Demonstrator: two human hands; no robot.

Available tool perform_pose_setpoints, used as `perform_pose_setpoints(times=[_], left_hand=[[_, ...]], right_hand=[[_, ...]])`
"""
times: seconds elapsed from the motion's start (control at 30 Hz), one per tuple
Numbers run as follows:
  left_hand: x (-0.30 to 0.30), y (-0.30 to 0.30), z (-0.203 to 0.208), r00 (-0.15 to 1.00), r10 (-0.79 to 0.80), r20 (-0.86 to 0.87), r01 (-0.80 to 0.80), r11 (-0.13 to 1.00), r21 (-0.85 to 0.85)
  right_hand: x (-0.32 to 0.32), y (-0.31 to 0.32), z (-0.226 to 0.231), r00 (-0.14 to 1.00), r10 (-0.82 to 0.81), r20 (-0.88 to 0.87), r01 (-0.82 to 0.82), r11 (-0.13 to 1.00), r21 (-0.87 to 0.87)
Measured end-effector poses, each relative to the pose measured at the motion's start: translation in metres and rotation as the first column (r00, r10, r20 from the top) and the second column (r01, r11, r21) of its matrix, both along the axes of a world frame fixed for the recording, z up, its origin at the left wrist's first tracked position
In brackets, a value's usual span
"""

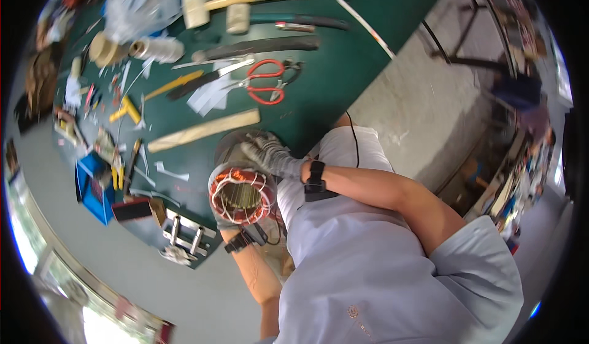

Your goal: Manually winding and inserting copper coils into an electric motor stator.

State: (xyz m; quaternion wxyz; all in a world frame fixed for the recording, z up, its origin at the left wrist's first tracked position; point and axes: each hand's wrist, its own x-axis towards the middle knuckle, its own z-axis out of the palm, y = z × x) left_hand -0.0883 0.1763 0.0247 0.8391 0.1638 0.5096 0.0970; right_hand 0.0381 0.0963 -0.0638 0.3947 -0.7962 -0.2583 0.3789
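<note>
Pointing bodyward, wound stator [238,176] was seen, axis running tableward; right hand [270,154] laid on it, left hand [229,227] mostly hidden, neither grip discernible; green table [334,74], grey floor [399,114] noted.

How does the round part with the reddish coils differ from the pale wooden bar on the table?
The round part is ring-shaped and hollow; the wooden bar is long and straight.
The round part shows reddish coils bound with white lacing, while the bar is plain pale wood.
The round part is at the person's gloved right hand; the bar lies untouched on the green table.
Both have something pale: lacing on one, wood on the other.
</note>
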Motion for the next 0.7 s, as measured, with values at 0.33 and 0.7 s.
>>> perform_pose_setpoints(times=[0.33,0.7], left_hand=[[0.062,-0.038,0.029,0.974,-0.194,-0.117,0.199,0.98,0.024],[0.205,-0.14,0.065,0.902,-0.409,0.138,0.367,0.895,0.254]], right_hand=[[0.043,-0.011,0.024,0.894,-0.272,-0.355,0.222,0.959,-0.175],[0.19,-0.19,0.08,0.503,-0.417,-0.757,0.765,0.623,0.164]])
